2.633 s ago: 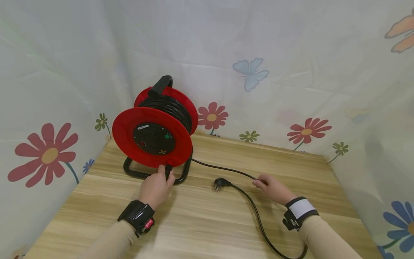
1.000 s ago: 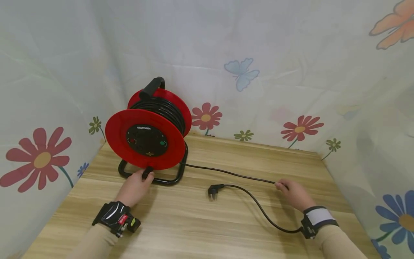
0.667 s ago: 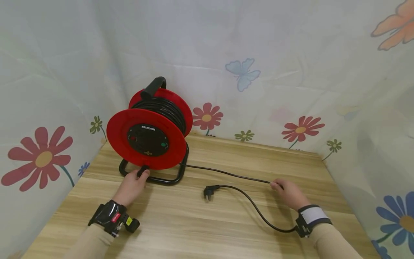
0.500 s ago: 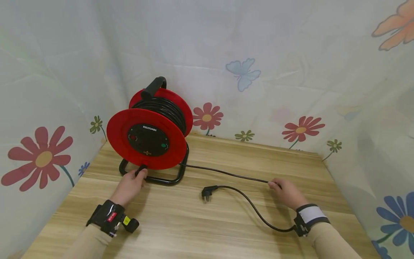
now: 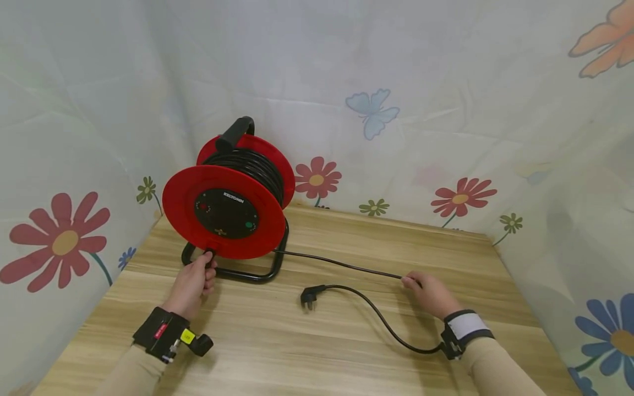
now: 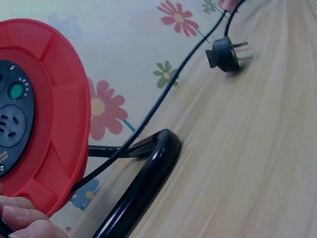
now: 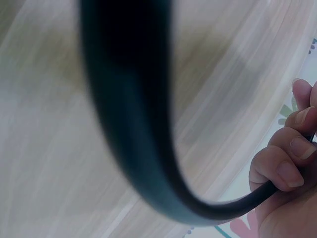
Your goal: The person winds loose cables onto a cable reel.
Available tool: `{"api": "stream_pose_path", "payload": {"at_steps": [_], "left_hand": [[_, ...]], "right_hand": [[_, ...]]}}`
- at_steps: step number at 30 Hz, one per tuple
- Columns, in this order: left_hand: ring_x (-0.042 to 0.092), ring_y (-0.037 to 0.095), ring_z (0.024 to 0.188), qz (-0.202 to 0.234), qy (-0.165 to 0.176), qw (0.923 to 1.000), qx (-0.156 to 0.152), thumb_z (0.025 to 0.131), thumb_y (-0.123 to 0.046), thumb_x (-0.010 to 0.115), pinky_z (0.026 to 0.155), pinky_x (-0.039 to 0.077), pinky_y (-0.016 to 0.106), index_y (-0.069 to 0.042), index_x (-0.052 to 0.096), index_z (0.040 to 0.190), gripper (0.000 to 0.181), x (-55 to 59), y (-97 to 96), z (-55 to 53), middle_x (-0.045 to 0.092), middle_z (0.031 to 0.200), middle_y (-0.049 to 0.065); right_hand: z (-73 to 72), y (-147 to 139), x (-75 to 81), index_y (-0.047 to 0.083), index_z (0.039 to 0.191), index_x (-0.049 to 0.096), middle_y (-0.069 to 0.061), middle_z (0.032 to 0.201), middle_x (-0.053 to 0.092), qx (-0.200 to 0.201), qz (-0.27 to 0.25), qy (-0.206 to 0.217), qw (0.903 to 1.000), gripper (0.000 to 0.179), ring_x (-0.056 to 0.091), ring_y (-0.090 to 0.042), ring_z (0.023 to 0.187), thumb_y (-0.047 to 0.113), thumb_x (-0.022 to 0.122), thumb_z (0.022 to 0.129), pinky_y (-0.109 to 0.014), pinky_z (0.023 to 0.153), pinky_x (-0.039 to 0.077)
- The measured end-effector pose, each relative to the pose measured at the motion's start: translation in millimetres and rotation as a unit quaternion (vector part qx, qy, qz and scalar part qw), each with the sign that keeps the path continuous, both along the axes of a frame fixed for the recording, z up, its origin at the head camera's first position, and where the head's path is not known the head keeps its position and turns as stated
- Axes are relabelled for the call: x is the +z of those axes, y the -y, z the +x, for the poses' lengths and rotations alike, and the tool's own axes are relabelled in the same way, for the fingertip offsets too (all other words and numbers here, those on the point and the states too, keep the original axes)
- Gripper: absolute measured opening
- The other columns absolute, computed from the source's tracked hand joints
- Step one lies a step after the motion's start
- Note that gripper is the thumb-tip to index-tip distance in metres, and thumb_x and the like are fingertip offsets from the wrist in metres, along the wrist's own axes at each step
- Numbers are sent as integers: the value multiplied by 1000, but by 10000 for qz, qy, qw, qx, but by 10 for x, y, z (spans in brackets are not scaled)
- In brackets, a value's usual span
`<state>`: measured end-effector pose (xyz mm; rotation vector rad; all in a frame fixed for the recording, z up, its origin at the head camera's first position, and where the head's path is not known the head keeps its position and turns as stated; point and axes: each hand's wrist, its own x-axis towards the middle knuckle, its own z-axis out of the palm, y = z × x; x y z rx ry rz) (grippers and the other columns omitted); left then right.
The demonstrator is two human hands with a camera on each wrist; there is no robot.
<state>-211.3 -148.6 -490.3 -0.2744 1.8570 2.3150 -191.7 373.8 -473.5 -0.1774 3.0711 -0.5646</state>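
Note:
A red cable reel (image 5: pixel 178 203) with a black socket panel (image 5: pixel 226 213) stands on the table's left side. My left hand (image 5: pixel 190 283) grips the black crank knob (image 5: pixel 210 256) at the lower edge of the front disc; in the left wrist view its fingers (image 6: pixel 25 218) curl at the lower left. From the drum a thin black cable (image 5: pixel 342 264) runs right to my right hand (image 5: pixel 431 294), which holds it in curled fingers (image 7: pixel 277 166). The free end loops back beneath that hand to a black plug (image 5: pixel 309 297) with metal prongs, between both hands.
The reel rests on a black tube frame (image 5: pixel 252 276) and has a black carrying handle (image 5: pixel 235 133) on top. Wood-grain table (image 5: pixel 297 352) lies beneath. A white curtain (image 5: pixel 307 66) with printed flowers and butterflies hangs close behind and at both sides.
The reel's front disc has turned clockwise, the left hand carrying the knob leftward. Over the last second the right hand, cable and plug have shifted left, toward the reel.

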Motion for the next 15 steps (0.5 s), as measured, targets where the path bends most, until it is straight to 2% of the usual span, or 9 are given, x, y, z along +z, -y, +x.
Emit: {"api": "stream_pose_path", "payload": {"at_steps": [8,12,15], "left_hand": [[29,4,47,1026,-75,9927,629,101,-35,41,39,25,18,-7,43,90,30,21,31,-2,32,51,-12],[30,5,48,1196,-77,9891,853,100,-39,43,39,25,18,-6,43,92,33,42,61,-17,33,52,-11],[30,5,48,1235,-153,9885,857,100,-41,43,38,26,18,-6,42,94,36,68,99,-29,34,54,-11]], "right_hand": [[-53,128,-64,10,97,67,-5,90,67,101,-15,-60,9999,21,54,-17,77,25,52,98,-42,70,48],[-80,210,-91,12,96,67,-4,88,66,141,-39,-76,9999,19,54,-17,77,24,52,98,-41,70,47],[-105,270,-104,12,95,67,-4,87,65,182,-104,-114,9997,19,54,-17,77,24,52,98,-42,70,47]]}}
